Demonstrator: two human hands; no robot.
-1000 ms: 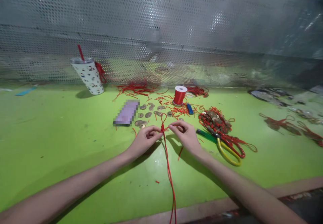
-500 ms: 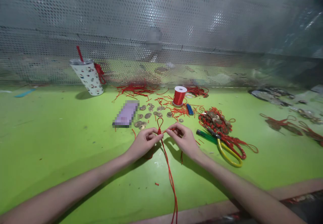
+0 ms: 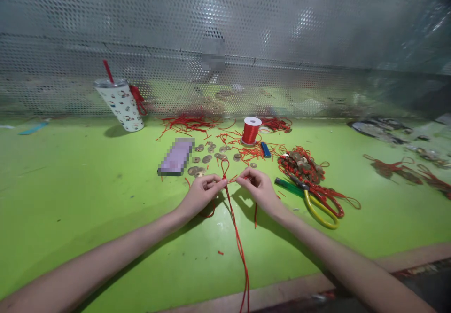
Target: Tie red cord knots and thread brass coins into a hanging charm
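A red cord (image 3: 237, 233) with a small loop at its top runs down over the table's front edge in long strands. My left hand (image 3: 205, 191) pinches it at the knot just below the loop, thumb against forefinger. A strand stretches from that knot to my right hand (image 3: 258, 190), whose fingertips are closed on it; its loose tail hangs below that hand. Just behind my hands lie several bronze-coloured coins (image 3: 207, 159).
Scissors (image 3: 317, 207) and a heap of corded coins (image 3: 301, 165) lie right. Farther back are a red cord spool (image 3: 251, 132), a blue lighter (image 3: 265, 150) and cord scraps (image 3: 190, 123). A purple phone-like object (image 3: 177, 157) and a tumbler (image 3: 121, 105) are left. A perforated metal screen (image 3: 158, 68) stands behind.
My right hand has moved slightly right, away from the knot, and more of the strand shows between the hands. My left hand keeps its pinch. The view has shifted slightly.
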